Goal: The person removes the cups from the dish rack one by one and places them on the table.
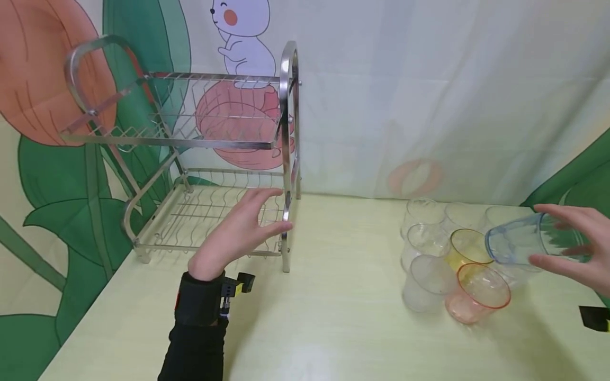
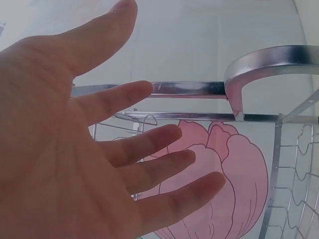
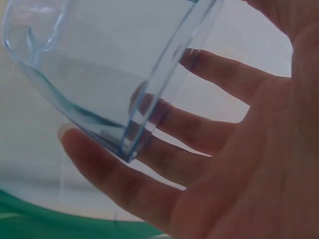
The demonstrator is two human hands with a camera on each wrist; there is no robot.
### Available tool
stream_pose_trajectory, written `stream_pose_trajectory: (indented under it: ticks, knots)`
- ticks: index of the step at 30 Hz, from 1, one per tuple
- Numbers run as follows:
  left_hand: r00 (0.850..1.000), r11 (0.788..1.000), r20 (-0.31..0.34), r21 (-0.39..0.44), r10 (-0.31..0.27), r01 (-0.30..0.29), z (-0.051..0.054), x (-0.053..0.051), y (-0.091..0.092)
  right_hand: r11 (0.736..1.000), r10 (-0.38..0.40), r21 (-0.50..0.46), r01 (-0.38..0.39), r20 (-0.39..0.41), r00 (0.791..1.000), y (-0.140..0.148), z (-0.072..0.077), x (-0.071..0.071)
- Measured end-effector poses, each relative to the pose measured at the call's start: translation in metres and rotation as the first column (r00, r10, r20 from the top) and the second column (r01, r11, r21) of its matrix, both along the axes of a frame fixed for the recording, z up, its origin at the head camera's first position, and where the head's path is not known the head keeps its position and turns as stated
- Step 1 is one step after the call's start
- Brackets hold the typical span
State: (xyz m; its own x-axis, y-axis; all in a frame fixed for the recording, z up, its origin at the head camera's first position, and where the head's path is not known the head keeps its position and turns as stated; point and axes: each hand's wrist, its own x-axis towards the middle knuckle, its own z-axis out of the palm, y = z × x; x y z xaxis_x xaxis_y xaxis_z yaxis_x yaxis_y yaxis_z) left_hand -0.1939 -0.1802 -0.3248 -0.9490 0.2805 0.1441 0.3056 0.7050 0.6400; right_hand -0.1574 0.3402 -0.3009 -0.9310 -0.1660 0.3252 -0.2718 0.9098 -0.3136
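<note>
My right hand (image 1: 583, 241) holds a see-through blue-tinted cup (image 1: 512, 239) in the air, tipped on its side, above the right edge of a cluster of cups. In the right wrist view the fingers (image 3: 119, 184) lie around the cup (image 3: 94, 69) near one end. My left hand (image 1: 238, 227) holds nothing and hovers in front of a two-tier metal dish rack (image 1: 200, 143), thumb and fingers spread apart. The left wrist view shows its bare palm (image 2: 55, 149), with the rack's bars (image 2: 194, 88) behind.
Beneath the blue cup, several cups stand upright close together: a red-rimmed pink cup (image 1: 469, 307), a yellow cup (image 1: 457, 260), a frosted cup (image 1: 421, 291) and clear cups (image 1: 414, 246). All are on a pale table (image 1: 333, 317). A printed curtain (image 1: 352, 106) hangs behind.
</note>
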Motion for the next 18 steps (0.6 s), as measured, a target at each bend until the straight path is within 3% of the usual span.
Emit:
stream_pose_trajectory:
  ticks: [3, 8, 11, 14, 18]
  knots:
    - [1.000, 1.000, 0.003, -0.021, 0.012, -0.012, 0.000, 0.000, 0.000, 0.998, -0.070, 0.009, 0.069, 0.053, 0.996, 0.020, -0.014, 0.000]
    - [1.000, 0.999, 0.004, -0.041, 0.021, -0.021, -0.001, 0.000, -0.001, 0.983, -0.171, 0.093, 0.157, 0.164, 0.972, 0.053, -0.036, 0.000]
    - [1.000, 0.999, 0.010, -0.044, 0.019, -0.019, 0.000, 0.000, -0.002, 0.986, -0.151, 0.097, 0.135, 0.181, 0.972, 0.070, -0.051, -0.001]
    - [1.000, 0.999, 0.013, -0.046, 0.015, -0.015, 0.001, 0.000, -0.002, 0.994, -0.095, 0.071, 0.087, 0.121, 0.988, 0.079, -0.066, -0.001]
    - [1.000, 0.999, 0.010, -0.042, 0.007, -0.006, 0.003, 0.001, -0.002, 0.997, -0.049, 0.066, 0.042, 0.107, 0.993, 0.069, -0.067, 0.004]
